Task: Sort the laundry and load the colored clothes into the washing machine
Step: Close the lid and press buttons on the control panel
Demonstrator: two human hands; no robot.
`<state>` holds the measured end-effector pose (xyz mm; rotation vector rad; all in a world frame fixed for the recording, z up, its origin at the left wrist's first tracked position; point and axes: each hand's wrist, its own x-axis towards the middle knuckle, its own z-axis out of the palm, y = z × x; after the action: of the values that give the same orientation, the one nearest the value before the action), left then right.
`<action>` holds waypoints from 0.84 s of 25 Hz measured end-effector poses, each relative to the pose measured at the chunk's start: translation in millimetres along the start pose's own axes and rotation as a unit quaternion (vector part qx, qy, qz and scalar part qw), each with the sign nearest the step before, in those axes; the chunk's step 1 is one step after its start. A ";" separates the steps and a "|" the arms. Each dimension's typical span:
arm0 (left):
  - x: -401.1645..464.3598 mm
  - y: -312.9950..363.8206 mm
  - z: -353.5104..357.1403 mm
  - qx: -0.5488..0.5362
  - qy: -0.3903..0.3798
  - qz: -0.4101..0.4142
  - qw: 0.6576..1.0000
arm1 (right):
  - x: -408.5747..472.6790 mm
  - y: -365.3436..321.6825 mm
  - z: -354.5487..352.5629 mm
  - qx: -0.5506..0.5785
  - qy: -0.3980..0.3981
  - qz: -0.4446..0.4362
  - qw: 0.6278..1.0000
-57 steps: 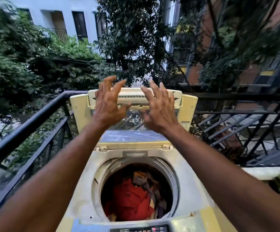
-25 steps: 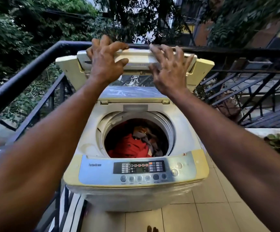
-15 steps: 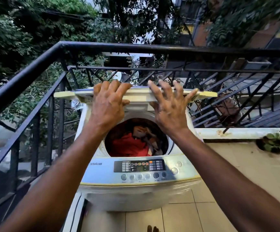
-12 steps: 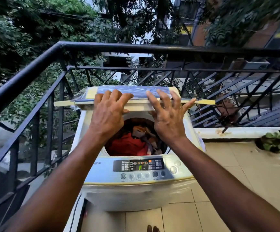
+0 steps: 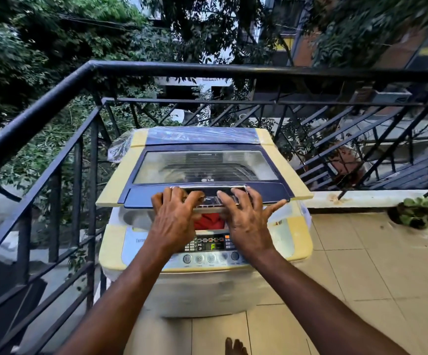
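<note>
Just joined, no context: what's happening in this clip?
A person on a balcony has both hands, left hand and right hand, on the front handle of a top-load washing machine's lid. The lid is nearly shut; red clothes show through the gap. The control panel is lit.

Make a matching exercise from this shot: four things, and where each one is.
Things:
1. lid
2. red cloth
3. plant
4. foot

Places:
A. far right, by the ledge
B. bottom edge, on the tiles
C. under both hands, nearly shut
D. in the gap under the lid's front edge

Pairs: 1-C, 2-D, 3-A, 4-B
</note>
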<state>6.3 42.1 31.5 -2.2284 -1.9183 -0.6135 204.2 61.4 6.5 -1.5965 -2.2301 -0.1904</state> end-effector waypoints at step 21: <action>-49.3 -7.6 39.6 -0.077 -0.110 0.003 0.991 | -47.5 5.0 19.8 0.022 -0.172 -0.008 0.985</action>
<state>2.2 12.7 -24.9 -2.4907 -2.0255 -0.5514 217.4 27.9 -30.6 -1.6944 -2.4797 0.1419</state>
